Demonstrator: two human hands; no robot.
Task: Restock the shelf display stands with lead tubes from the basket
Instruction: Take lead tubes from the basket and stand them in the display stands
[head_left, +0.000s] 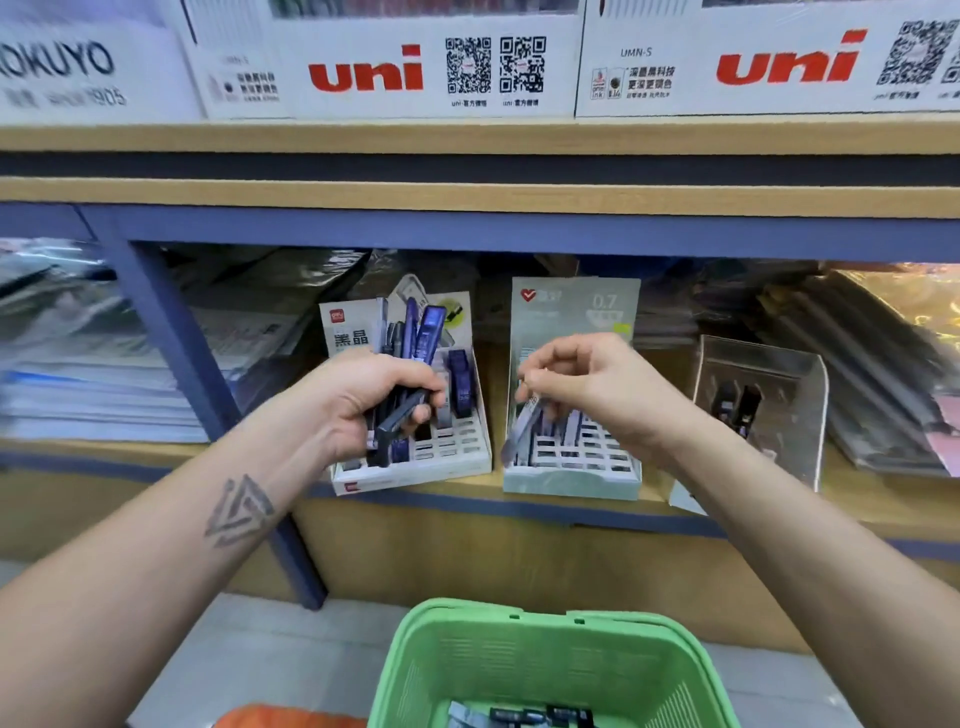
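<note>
The left hand (363, 400) grips a bundle of dark blue lead tubes (410, 364), fingers curled round them, their upper ends fanning up in front of the white display stand (415, 467) and their lower ends pointing down over its slotted tray. A few tubes already stand in that stand's right-hand slots. The right hand (587, 384) pinches a single pale grey lead tube (522, 428) between thumb and fingertips, tilted with its lower end over the front left corner of the mint-green display stand (571, 486), whose backing card reads 0.7; several tubes sit in its grid. Both stands rest at the front edge of the wooden shelf (857, 499), the white one just left of the green. Near the shelf's right end is a clear acrylic stand (769, 395) with a few dark items inside. Below, at the bottom edge of the view, a green plastic basket (519, 660) holds more tubes. On the shelf above stand white uni boxes (384, 67).
</note>
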